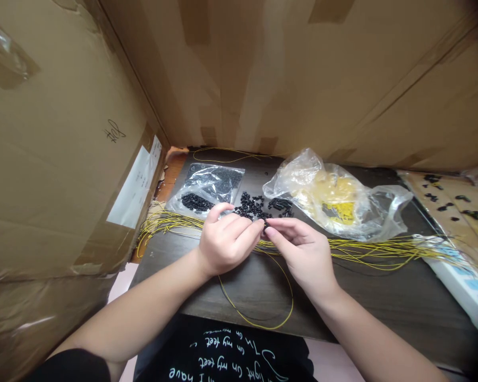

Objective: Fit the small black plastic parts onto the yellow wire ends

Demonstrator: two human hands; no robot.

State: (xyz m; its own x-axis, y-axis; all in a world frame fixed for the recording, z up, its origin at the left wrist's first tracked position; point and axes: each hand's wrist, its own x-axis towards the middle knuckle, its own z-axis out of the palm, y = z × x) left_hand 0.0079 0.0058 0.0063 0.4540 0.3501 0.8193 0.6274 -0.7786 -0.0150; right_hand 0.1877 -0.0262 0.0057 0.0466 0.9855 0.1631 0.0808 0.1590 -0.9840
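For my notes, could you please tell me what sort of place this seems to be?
Probably a makeshift assembly bench: a dark tabletop walled by taped cardboard, with small black plastic parts and bundled thin yellow wires.

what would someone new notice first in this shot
First come the bare left hand and bare right hand, fingertips meeting on a small black piece at the middle of a dark wooden desktop. Just above them lies a scattered heap of small black pieces, while thin yellow wires sprawl across the desk. To the right sits a crumpled clear plastic bag.
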